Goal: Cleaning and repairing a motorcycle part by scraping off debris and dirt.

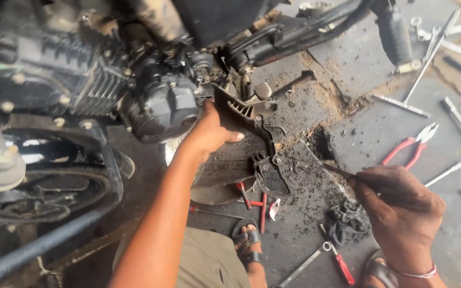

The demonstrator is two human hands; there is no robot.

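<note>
The motorcycle engine (81,80) fills the upper left, with its rear wheel and chain area dark at the lower left. Off it, held tilted against the engine's side, is a black chain cover (241,144), its inner face turned up and caked with grime; dark scrapings lie strewn on the concrete floor (305,224) under it, so part of the dirt looks already off, while the lower half of the cover is, by my judgement, yet to be cleaned. The left hand (209,133) grips the cover's upper edge, fingers wrapped over it and thumb laid flat on top. The right hand (401,208) has its fingers closed around a thin scraping tool (342,172) (blade or screwdriver, I cannot tell), tip aimed at the cover's lower corner. Red-handled pliers (409,146) and wrenches lie well apart to the right
</note>
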